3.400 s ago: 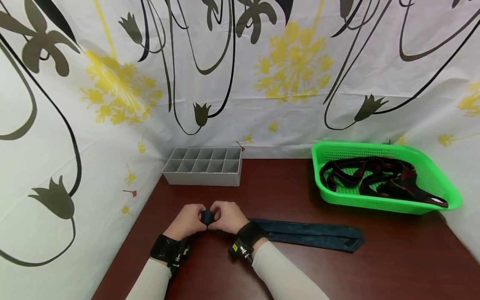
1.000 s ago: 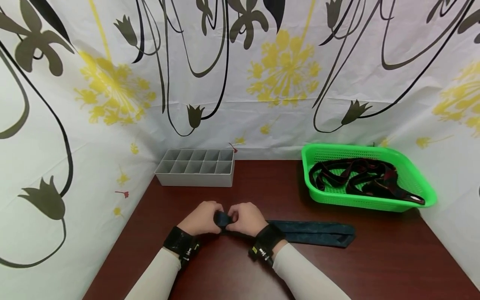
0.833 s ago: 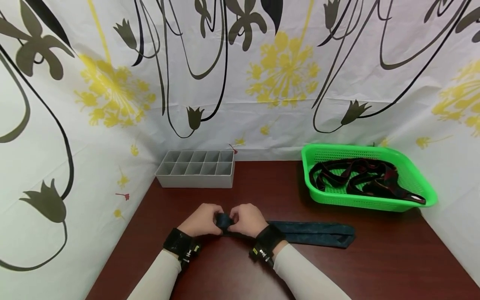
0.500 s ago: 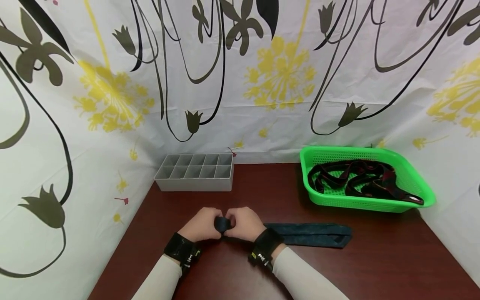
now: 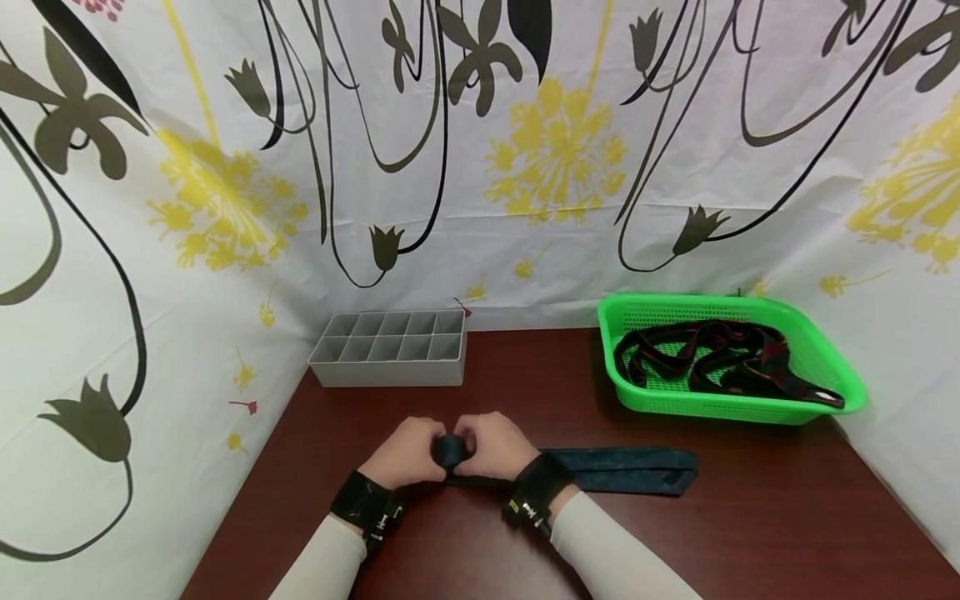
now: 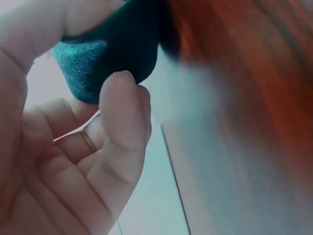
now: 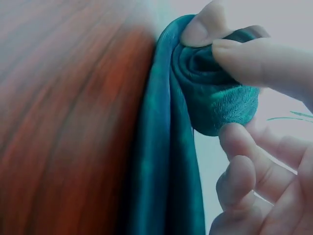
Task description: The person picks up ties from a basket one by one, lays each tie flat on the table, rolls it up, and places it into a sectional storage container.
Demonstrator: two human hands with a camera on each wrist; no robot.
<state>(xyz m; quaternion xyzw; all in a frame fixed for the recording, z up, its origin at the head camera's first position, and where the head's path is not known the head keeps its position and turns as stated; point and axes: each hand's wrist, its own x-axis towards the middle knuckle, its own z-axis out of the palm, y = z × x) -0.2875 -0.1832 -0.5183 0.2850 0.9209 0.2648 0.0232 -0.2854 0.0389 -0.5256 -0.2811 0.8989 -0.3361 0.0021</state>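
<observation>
A dark teal necktie lies flat on the brown table, stretching rightward to its pointed end. Its left part is wound into a roll, whose spiral of layers shows in the right wrist view. My left hand holds the roll's left side, thumb and fingers curled against the fabric, as the left wrist view shows too. From the other side my right hand pinches the roll with thumb and finger at its coiled end. In the head view the right hand and wrist cover the stretch of tie just beside the roll.
A grey compartment box stands at the back left of the table. At the back right is a green plastic basket with a dark, red-patterned strap-like cloth inside. A flower-printed curtain encloses the back and sides.
Both hands have moved right along the tie with the roll, and the flat stretch is shorter than 3.4 seconds ago. The head view has shifted slightly; box and basket stay put.
</observation>
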